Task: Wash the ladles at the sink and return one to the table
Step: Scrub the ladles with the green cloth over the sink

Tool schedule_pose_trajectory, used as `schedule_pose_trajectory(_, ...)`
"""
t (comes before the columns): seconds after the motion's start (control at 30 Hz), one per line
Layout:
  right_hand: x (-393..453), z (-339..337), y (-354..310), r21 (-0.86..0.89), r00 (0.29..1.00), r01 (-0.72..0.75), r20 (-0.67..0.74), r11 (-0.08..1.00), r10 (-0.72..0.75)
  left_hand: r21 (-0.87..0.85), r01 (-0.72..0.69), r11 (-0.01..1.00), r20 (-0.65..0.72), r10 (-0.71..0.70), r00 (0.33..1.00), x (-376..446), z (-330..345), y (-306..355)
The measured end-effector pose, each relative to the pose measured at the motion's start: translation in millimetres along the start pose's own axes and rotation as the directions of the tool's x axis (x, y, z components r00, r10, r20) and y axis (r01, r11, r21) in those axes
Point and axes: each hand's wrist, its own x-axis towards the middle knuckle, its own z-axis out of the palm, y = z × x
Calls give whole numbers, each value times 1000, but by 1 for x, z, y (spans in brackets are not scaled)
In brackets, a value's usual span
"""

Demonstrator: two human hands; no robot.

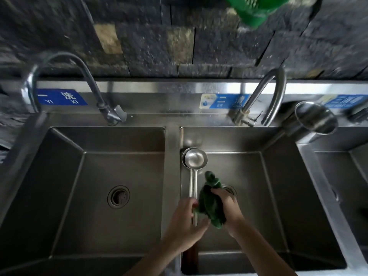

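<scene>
A view from above looks down on a long stainless-steel sink unit [172, 176] with three basins set against a dark tiled wall. Two bare hands work close together over the middle basin [258, 196]. The left hand [186, 222] curls around the handles of two nested shiny steel ladles [194, 162], holding them steady; the handles run away from the person, and the round bowls lie stacked at the far end, near the basin's left wall. The right hand [229, 208] grips a bunched dark green cloth [209, 202] and presses it against the ladle handles, just beside the left hand's fingers, apparently to scrub the metal while the other hand braces it. A curved steel tap [264, 100] stands behind this basin, and no running water is visible. Whether the ladles rest on the basin floor or hang above it cannot be told. The left basin [89, 186] has its own bent tap [79, 82] and a round drain. Blue labels with white characters [61, 96] mark the backsplash. A blurred green plastic object [251, 8] hangs at the top edge. The washing looks to be under way, and no table is in view.
</scene>
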Motion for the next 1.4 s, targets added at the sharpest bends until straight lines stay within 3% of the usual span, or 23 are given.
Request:
schedule_pose_trajectory(0.1,-33,27,-36,298,989,-69,147,952,25,-103,-131,986,-36,128,991,5,-39,18)
schedule_pose_trajectory(0.2,-72,60,-65,366,963,-87,271,927,-17,-145,-275,951,-87,264,961,-1,-81,43)
schedule_pose_trajectory(0.33,-110,90,-88,190,949,33,303,981,-90,77,-405,911,-183,412,893,-8,-137,68)
schedule_pose_trajectory(0.43,-148,104,-102,-26,915,255,328,967,-233,-34,-379,925,-228,362,904,-19,-181,85)
schedule_pose_trajectory(0.53,-175,114,-109,-138,848,454,371,880,-379,-210,-327,921,-247,274,929,-34,-218,103)
schedule_pose_trajectory(0.67,-199,128,-119,-260,770,635,290,727,-569,-384,-261,886,-197,197,960,-59,-257,125)
schedule_pose_trajectory(0.8,-226,130,-147,-328,685,728,294,603,-667,-250,-353,902,-189,312,931,-78,-298,137)
schedule_pose_trajectory(0.97,-263,136,-180,-318,608,792,346,521,-714,-193,-322,927,-146,297,944,-95,-337,144)
schedule_pose_trajectory(1.03,-273,143,-189,-263,616,787,290,558,-732,-122,-308,944,-155,288,945,-94,-345,145)
schedule_pose_trajectory(1.1,-281,153,-197,-190,667,745,235,639,-708,63,-316,947,-214,322,922,-92,-346,143)
schedule_pose_trajectory(1.17,-285,162,-201,-120,727,683,200,720,-656,267,-392,880,-316,464,827,-95,-340,142)
schedule_pose_trajectory(1.23,-287,170,-203,-93,767,637,184,766,-615,239,-566,789,-304,614,728,-107,-329,149)
schedule_pose_trajectory(1.33,-286,177,-203,-81,796,588,232,805,-559,91,-655,750,-162,660,733,-124,-310,163)
schedule_pose_trajectory(1.4,-283,175,-204,-83,804,566,277,820,-527,84,-661,746,-250,658,711,-118,-303,164)
